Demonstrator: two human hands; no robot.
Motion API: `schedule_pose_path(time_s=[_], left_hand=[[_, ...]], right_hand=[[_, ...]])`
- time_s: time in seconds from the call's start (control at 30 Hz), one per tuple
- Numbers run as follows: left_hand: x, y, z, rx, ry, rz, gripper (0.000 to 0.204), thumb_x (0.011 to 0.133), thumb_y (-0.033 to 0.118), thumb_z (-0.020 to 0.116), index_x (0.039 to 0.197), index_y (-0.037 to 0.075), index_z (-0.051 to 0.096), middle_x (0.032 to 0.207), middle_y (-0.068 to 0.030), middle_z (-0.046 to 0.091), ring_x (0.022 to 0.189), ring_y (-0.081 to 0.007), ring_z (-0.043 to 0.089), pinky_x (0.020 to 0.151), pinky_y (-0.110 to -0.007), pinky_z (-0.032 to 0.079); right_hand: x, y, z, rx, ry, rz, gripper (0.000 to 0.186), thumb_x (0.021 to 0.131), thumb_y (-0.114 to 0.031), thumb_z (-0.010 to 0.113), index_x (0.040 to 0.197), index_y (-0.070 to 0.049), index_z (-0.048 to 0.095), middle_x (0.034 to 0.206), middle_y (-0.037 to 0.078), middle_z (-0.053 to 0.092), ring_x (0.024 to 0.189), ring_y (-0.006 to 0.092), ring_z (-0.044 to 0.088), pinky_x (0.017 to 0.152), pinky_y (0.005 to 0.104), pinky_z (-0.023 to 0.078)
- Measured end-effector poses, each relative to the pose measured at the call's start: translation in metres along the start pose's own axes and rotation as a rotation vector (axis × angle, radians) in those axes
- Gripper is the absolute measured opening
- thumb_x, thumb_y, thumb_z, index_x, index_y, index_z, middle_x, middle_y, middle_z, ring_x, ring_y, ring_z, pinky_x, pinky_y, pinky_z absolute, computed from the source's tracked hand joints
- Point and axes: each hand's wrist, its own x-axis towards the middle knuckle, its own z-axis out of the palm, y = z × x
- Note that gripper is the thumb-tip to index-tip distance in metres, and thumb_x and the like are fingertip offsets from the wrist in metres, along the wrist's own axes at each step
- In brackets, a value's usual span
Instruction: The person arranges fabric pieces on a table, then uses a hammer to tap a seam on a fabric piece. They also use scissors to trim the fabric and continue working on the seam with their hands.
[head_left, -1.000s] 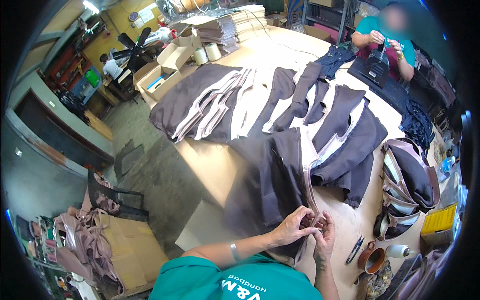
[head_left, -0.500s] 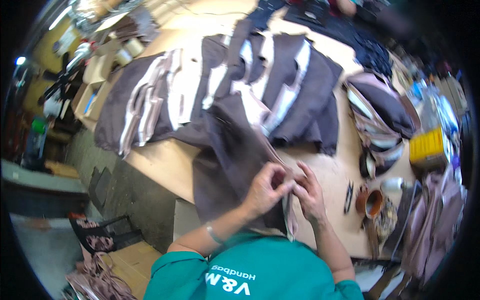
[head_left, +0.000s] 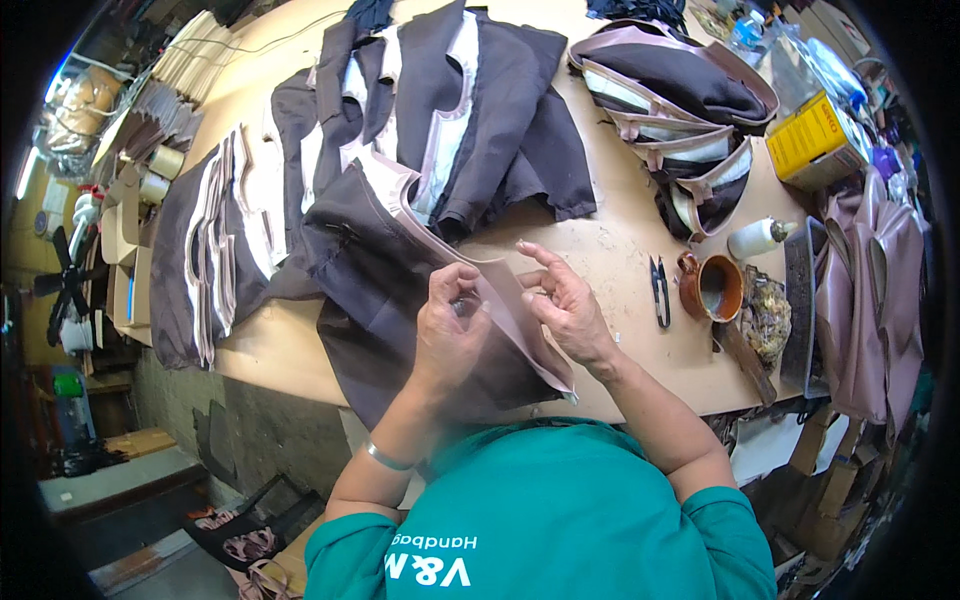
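A dark brown fabric panel (head_left: 370, 260) lies slantwise in front of me, its near part hanging over the table's front edge. Along its right side runs a smooth dusty-pink strip (head_left: 520, 315). Over the panel, beside the strip, my left hand (head_left: 447, 330) has its fingers curled in toward the thumb; whatever they may hold is too small to make out. My right hand (head_left: 568, 312) is at the strip's outer edge, index finger stretched out and the other fingers loosely bent and apart. I see nothing held in it.
Behind are layered dark panels with white and pink edging (head_left: 490, 110). Stacked pieces (head_left: 205, 250) lie left. On the right are more edged pieces (head_left: 680, 110), thread snips (head_left: 659, 292), a brown pot (head_left: 712, 287), a white bottle (head_left: 757, 238), a yellow tin (head_left: 815, 143) and hanging pink material (head_left: 870, 310).
My hands, together at the strip's edge before, are now apart. The right fingers have spread. My view has shifted, and the pink strip now lies more openly between the hands.
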Motion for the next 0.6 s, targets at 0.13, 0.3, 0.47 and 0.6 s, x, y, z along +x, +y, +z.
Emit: schedule_pose_path(time_s=[0.13,0.3,0.47,0.6], left_hand=[[0.0,0.026,0.002,0.777,-0.011,0.356,0.025,0.072,0.011,0.063,0.096,0.012,0.056,0.099,-0.0072,0.048,0.086,-0.0156,0.049,0.078,-0.032,0.037],[-0.02,0.054,0.025,0.931,-0.516,0.81,0.024,0.066,0.025,0.067,0.084,0.012,0.058,0.075,-0.0015,0.056,0.076,-0.0169,0.055,0.075,-0.036,0.038],[0.0,0.077,0.017,0.573,-0.57,0.523,0.017,0.07,0.016,0.064,0.084,0.008,0.059,0.074,-0.0063,0.059,0.062,-0.0217,0.058,0.059,-0.031,0.046],[0.015,0.102,0.007,0.167,-0.534,0.08,0.012,0.073,0.007,0.065,0.081,0.0,0.059,0.072,-0.006,0.062,0.066,-0.0097,0.057,0.061,-0.023,0.045]], right_hand=[[0.007,0.002,-0.012,-0.203,0.103,-0.082,0.06,0.07,0.004,0.048,0.128,-0.005,0.036,0.115,0.006,0.052,0.093,0.0084,0.051,0.079,0.0195,0.039],[0.011,-0.002,-0.007,-0.034,0.006,-0.104,0.062,0.068,0.003,0.046,0.128,-0.009,0.037,0.111,0.007,0.054,0.1,0.0132,0.05,0.083,0.0241,0.039],[0.007,0.0,-0.026,-0.388,0.002,-0.392,0.055,0.073,-0.001,0.049,0.127,-0.009,0.04,0.107,0.004,0.058,0.105,0.0175,0.051,0.09,0.0291,0.038],[-0.021,-0.036,-0.037,-0.087,-0.139,-0.412,0.049,0.078,-0.007,0.053,0.125,-0.005,0.041,0.119,0.01,0.051,0.101,0.0204,0.054,0.091,0.0335,0.038]])
